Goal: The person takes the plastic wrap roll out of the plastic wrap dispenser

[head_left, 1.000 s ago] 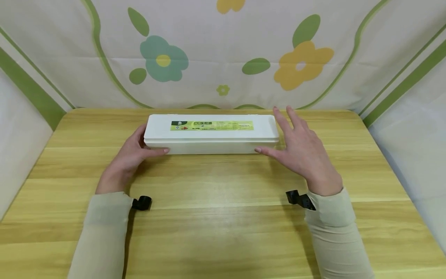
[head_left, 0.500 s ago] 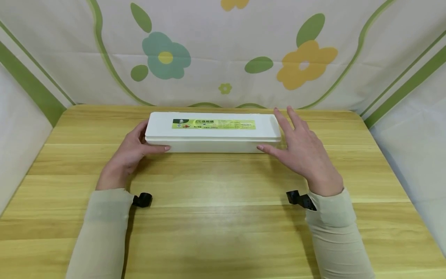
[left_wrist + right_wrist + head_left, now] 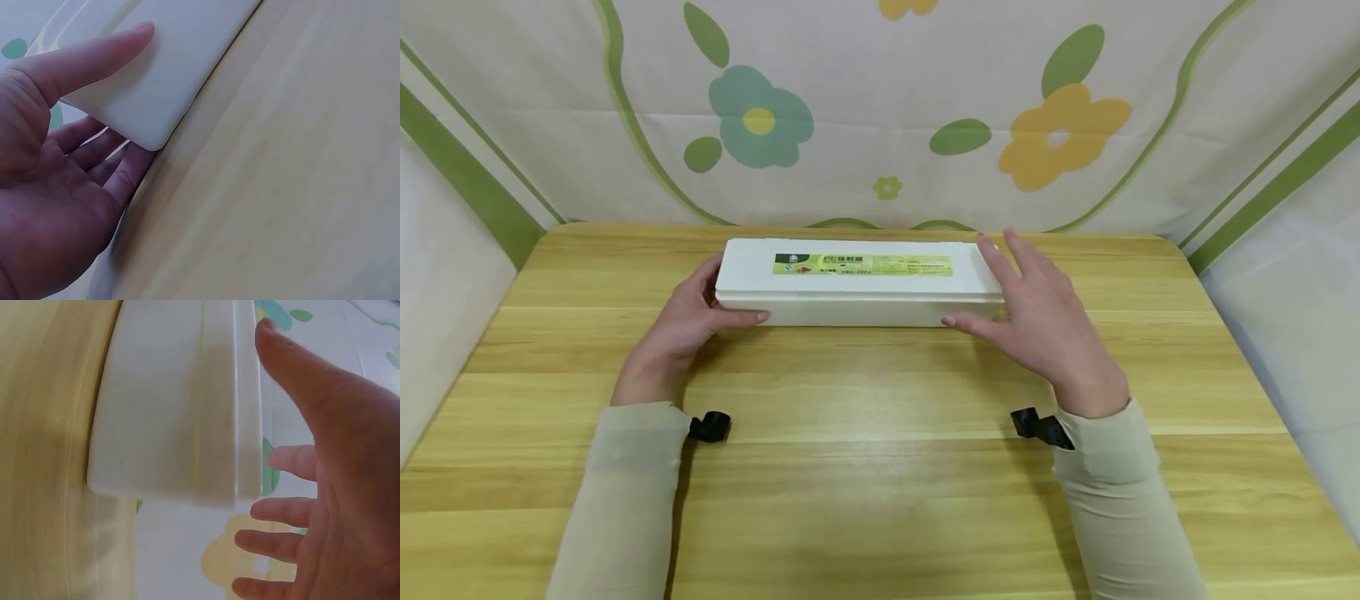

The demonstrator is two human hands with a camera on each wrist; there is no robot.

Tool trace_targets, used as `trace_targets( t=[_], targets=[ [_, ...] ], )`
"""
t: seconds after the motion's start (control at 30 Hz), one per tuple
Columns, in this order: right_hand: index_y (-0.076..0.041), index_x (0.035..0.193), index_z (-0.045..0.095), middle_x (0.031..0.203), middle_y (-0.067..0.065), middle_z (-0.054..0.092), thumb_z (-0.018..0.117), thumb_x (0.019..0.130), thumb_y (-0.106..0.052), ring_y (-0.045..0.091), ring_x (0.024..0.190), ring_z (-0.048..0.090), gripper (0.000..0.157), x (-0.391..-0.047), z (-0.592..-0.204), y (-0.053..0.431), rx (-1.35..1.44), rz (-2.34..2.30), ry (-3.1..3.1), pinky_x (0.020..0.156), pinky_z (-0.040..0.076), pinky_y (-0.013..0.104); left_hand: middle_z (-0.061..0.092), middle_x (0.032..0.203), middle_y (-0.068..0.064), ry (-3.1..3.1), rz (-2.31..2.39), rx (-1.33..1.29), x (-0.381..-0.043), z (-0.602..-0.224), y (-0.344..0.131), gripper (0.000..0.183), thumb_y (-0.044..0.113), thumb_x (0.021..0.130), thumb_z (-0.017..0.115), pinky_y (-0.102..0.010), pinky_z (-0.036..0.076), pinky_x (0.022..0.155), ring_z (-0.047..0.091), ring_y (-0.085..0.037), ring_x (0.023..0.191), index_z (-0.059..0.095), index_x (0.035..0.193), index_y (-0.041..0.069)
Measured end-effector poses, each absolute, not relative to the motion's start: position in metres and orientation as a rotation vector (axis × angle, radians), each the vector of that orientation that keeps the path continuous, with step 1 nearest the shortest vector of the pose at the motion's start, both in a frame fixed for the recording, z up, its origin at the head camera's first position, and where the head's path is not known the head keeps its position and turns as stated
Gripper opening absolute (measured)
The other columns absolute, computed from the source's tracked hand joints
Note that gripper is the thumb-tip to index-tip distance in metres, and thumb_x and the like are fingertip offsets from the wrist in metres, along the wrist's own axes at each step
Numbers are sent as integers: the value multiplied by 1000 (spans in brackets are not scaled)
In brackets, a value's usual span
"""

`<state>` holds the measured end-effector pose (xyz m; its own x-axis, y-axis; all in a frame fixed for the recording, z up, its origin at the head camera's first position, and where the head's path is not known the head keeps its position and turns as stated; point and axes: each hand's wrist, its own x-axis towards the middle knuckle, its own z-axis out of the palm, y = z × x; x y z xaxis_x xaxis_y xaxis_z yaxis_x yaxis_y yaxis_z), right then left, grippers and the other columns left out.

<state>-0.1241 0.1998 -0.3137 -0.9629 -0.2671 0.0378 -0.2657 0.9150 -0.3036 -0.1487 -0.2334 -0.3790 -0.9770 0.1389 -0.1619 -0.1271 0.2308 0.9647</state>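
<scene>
A long white cling film box (image 3: 862, 312) with a yellow-green label (image 3: 862, 264) on its lid lies near the back of the wooden table, lid down flat. My left hand (image 3: 688, 315) grips its left end: the thumb (image 3: 103, 56) lies along the front wall and the fingers reach round the end, their tips partly hidden behind it. My right hand (image 3: 1041, 312) is beside the right end with thumb and fingers spread. In the right wrist view, its straight fingers (image 3: 281, 512) stand apart from the box, and the thumb (image 3: 290, 362) points past the lid edge.
The wooden table (image 3: 865, 483) extends in front of the box, between both sleeved forearms. A white cloth (image 3: 880, 108) with printed flowers hangs right behind the table's back edge. Black wrist cameras (image 3: 711, 427) stick out from the cuffs.
My right hand has shifted slightly left, so its fingers now overlap the box's right end in the head view. The left hand keeps its grip; the head view has tilted a little.
</scene>
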Motion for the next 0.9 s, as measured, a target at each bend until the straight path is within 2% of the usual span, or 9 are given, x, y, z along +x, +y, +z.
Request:
trace_targets(
  t=[0.1, 0.23, 0.4, 0.6, 0.67, 0.8, 0.9],
  targets=[
    [-23, 172, 30, 179, 18, 21, 73, 87, -78, 47, 163, 23, 109, -129, -314, 191, -491, -465, 3090, 128, 19, 71, 53, 149, 7, 2277, 1828, 10, -148, -380, -232, 101, 2, 86, 89, -16, 46, 103, 53, -14, 130, 37, 168, 28],
    [-23, 166, 40, 175, 19, 30, 78, 83, -77, 42, 163, 25, 106, -139, -311, 171, -630, -390, 3123, 128, 22, 68, 51, 152, 6, 2272, 1825, 18, -148, -381, -231, 101, 2, 87, 89, -18, 45, 106, 52, -14, 132, 35, 168, 29],
    [-26, 164, 43, 172, 16, 35, 79, 80, -79, 41, 160, 33, 106, -153, -304, 136, -758, -342, 3078, 128, 27, 65, 49, 157, 3, 2293, 1790, 35, -150, -382, -229, 103, 6, 87, 91, -27, 40, 112, 49, -15, 135, 34, 169, 31],
    [-29, 168, 37, 170, 11, 40, 74, 78, -86, 37, 156, 39, 113, -170, -302, 93, -778, -289, 2969, 123, 36, 63, 47, 162, 0, 2310, 1760, 39, -151, -384, -227, 103, 10, 86, 92, -39, 37, 119, 46, -18, 141, 35, 169, 31],
    [-31, 168, 36, 168, 10, 42, 73, 78, -88, 37, 155, 41, 113, -172, -303, 81, -781, -276, 2946, 121, 38, 64, 46, 162, 0, 2312, 1759, 36, -151, -384, -227, 103, 10, 86, 92, -38, 38, 120, 46, -18, 142, 35, 169, 31],
    [-33, 165, 41, 158, 8, 49, 73, 77, -89, 35, 147, 46, 109, -173, -308, 61, -791, -229, 2953, 116, 40, 63, 47, 161, 1, 2308, 1777, 32, -149, -383, -226, 101, 8, 86, 92, -25, 41, 114, 47, -16, 139, 37, 168, 30],
    [-34, 163, 42, 150, 7, 52, 72, 78, -89, 33, 143, 49, 105, -174, -311, 51, -782, -137, 2977, 112, 42, 59, 48, 160, 1, 2308, 1792, 40, -148, -382, -225, 99, 7, 86, 91, -22, 42, 110, 47, -15, 138, 38, 167, 28]
  ],
)
